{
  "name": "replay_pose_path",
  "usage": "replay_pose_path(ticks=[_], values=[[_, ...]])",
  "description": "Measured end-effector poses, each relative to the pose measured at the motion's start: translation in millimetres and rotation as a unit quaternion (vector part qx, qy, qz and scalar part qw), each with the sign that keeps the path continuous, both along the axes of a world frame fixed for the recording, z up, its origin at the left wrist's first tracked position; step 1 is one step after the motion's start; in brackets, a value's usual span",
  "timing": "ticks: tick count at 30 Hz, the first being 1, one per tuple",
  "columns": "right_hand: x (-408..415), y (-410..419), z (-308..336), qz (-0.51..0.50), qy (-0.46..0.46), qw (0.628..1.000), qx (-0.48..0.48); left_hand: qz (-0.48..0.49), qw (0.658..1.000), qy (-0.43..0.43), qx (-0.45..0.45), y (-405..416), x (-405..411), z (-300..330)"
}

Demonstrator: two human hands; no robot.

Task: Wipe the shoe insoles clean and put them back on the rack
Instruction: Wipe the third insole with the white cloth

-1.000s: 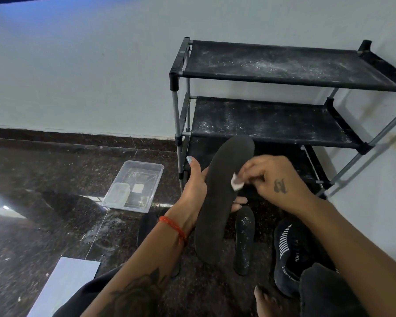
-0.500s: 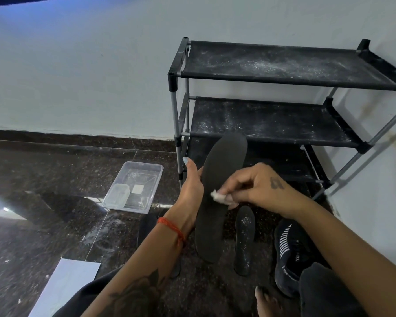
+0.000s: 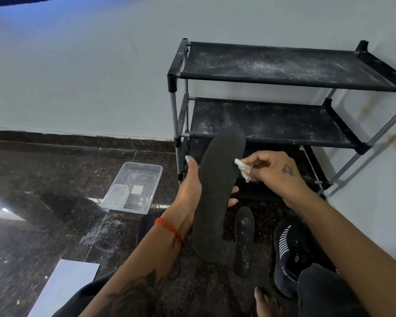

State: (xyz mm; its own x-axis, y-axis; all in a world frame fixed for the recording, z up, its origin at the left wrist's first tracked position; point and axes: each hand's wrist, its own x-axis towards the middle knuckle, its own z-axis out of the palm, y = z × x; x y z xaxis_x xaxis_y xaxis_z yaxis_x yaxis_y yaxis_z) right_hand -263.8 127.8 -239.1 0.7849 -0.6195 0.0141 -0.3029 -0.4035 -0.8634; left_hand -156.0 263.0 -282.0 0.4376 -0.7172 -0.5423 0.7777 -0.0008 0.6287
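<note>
Right hand (image 3: 273, 169) presses wipe (image 3: 243, 168) on insole (image 3: 217, 191); shoe (image 3: 292, 252) lettering unreadable.

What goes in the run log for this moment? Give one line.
phase: wiping | left hand: holds insole | right hand: pinches white wipe on insole | rack: no insoles

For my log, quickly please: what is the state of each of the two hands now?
Left hand: holds the black insole, thumb and fingers round it.
Right hand: pinches a small white wipe against the insole.
</note>
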Motion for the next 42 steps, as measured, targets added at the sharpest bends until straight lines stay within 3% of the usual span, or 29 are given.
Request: replay_pose_path(ticks=[4, 7, 10, 16, 20, 22, 28, 32, 34, 37, 42], values=[[-7.1, 3.8, 13.5, 0.103, 0.080, 0.980, 0.153, 0.028, 0.999, -0.025, 0.028, -1.5, 5.4, -4.2], [-5.4, 0.1, 16.0, 0.007, -0.012, 0.982, 0.187, 0.012, 1.000, 0.003, -0.004, 0.2, 0.0, 2.5], [-0.7, 10.3, 10.1, 0.001, -0.046, 0.971, 0.234, -0.003, 1.000, 0.004, -0.028, 0.5, -2.5, 5.0], [8.3, 7.9, -1.3, -0.090, -0.100, 0.986, 0.097, -0.071, 0.993, 0.025, -0.087, 0.6, -8.5, 8.6], [7.0, 8.6, -7.8, -0.069, -0.010, 0.983, -0.167, -0.089, 0.992, 0.001, -0.087, -0.7, -10.7, 4.5], [8.8, 14.2, -11.9, -0.037, -0.010, 0.971, -0.238, -0.077, 0.993, -0.010, -0.085, -1.1, -10.0, 2.9], [7.0, 40.1, -10.6, 0.095, -0.011, 0.967, -0.235, -0.031, 0.998, -0.047, -0.027, -1.6, -6.9, 0.3], [-3.0, 43.7, -2.8, 0.193, 0.006, 0.977, -0.087, 0.002, 0.997, -0.071, -0.006, -0.7, -0.9, -1.5], [-3.7, 38.5, 0.5, 0.129, -0.061, 0.986, -0.087, -0.007, 0.998, -0.052, -0.019, 0.7, -2.2, 1.9], [7.4, 26.9, -3.5, -0.017, -0.124, 0.968, -0.217, -0.034, 0.998, -0.030, -0.043, 2.0, -8.5, 7.5], [26.6, 43.3, -17.7, 0.000, -0.070, 0.962, -0.263, -0.028, 0.998, -0.055, -0.031, 1.4, -12.3, 6.0]])
